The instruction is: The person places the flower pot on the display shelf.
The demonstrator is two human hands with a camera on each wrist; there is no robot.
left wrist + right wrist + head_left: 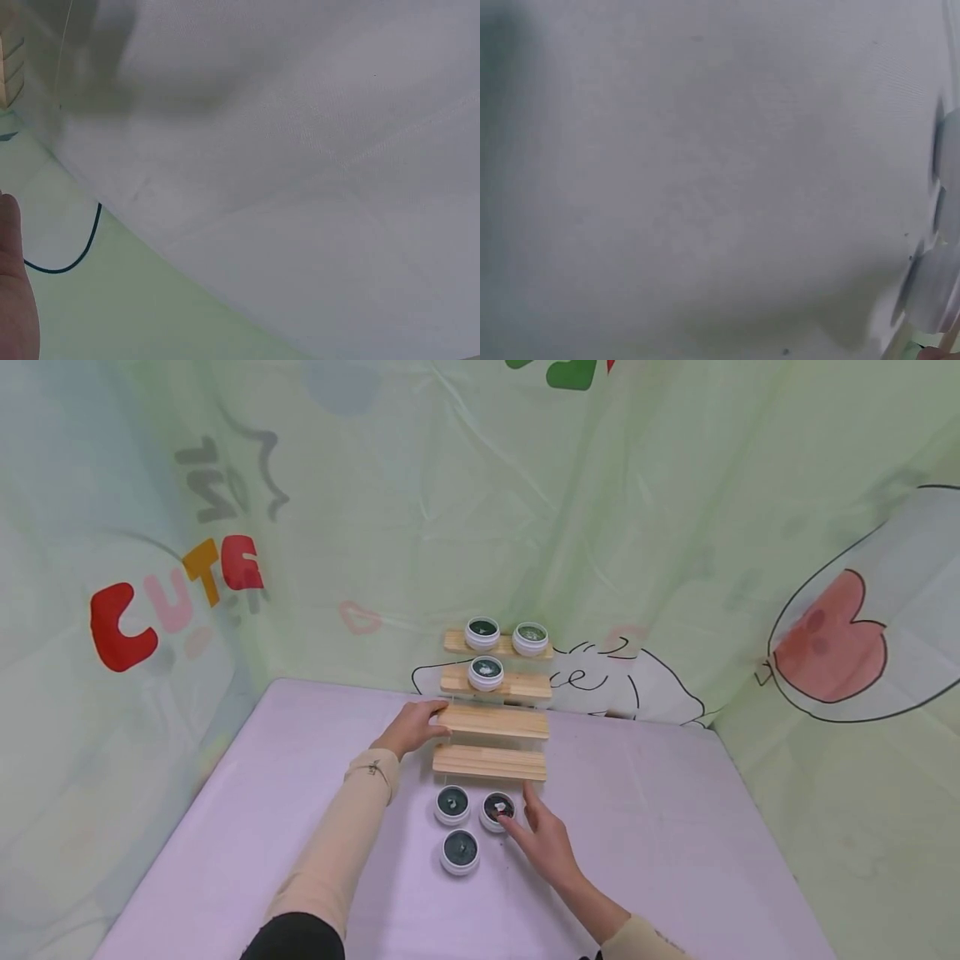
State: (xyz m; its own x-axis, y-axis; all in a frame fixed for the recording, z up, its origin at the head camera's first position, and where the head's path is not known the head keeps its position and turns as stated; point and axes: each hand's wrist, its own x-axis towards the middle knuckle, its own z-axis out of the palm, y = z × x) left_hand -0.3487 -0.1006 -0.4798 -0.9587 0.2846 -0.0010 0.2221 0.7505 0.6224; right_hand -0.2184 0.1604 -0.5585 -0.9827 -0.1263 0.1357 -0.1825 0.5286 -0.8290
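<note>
A stepped wooden rack (491, 763) with narrow planks stands at the back of the table. My left hand (411, 727) grips the left end of one of its middle planks, fingertips at the back edge and thumb at the front. My right hand (549, 843) is at a small white round jar with dark contents (495, 806) in front of the rack. The thumb overlaps this jar's near right rim, while the index finger reaches forward, apart from the thumb. Beside it are a second dark-filled jar (452, 803) and a third (460, 848).
Two jars, one dark green (482, 631) and one lighter green (530, 637), sit on the top plank. Another jar (486, 671) stands on the plank below. A pale lilac cloth covers the table (645, 852). Printed curtains (360, 527) hang behind and at both sides.
</note>
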